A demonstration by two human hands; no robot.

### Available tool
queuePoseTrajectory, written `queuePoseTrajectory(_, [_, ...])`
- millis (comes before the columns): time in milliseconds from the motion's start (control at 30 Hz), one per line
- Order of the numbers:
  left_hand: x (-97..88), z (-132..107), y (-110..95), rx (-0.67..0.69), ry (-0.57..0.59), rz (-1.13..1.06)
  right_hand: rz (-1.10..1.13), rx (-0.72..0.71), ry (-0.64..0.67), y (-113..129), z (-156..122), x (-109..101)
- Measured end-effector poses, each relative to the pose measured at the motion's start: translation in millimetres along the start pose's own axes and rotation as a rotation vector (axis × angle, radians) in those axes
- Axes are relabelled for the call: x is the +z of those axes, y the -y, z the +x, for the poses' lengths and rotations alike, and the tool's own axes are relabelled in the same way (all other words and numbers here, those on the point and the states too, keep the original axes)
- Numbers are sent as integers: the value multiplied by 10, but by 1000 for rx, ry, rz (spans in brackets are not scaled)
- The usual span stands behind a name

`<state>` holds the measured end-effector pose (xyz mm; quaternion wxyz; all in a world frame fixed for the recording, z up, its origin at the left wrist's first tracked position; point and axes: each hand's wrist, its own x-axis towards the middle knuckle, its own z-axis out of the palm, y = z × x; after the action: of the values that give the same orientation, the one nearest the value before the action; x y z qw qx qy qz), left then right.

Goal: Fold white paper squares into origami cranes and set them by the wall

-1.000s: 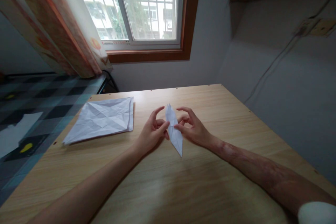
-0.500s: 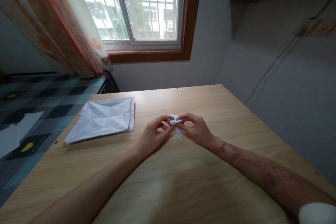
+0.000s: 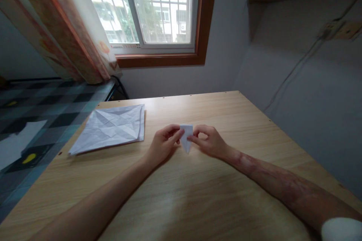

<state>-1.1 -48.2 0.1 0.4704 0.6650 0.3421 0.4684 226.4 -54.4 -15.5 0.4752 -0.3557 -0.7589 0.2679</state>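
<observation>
Between my hands is a small folded piece of white paper (image 3: pixel 186 138), flat along its top edge and narrowing to a point at the bottom. My left hand (image 3: pixel 164 140) pinches its left side, thumb in front and fingers behind. On the other side, my right hand (image 3: pixel 209 140) pinches the right edge between thumb and fingertips. The paper is held above the wooden table (image 3: pixel 175 192). Parts of its back are hidden by my fingers.
Creased white sheets (image 3: pixel 113 126) lie stacked on the table's left side. Left of the table is a checked bedspread (image 3: pixel 70 99) with a white paper (image 3: pixel 22 141) on it. A window (image 3: pixel 164 11) and a curtain (image 3: pixel 65 19) are behind the table.
The folded paper now shows its flat front, where its narrow folded edge faced up before. My fingers have shifted to its two sides, slightly further apart.
</observation>
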Motion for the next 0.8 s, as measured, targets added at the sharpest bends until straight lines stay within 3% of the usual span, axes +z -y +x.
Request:
queuePoseTrajectory(133, [22,11,48,-30,-40,-124,37,-33,46,-19,1,10])
queuePoseTrajectory(400, [1,-10,61,-93,16,-15,111,-114,138,16,38,-18])
queuePoseTrajectory(800, [15,-29,-42,-179,16,-35,108,-74,108,-1,49,-27])
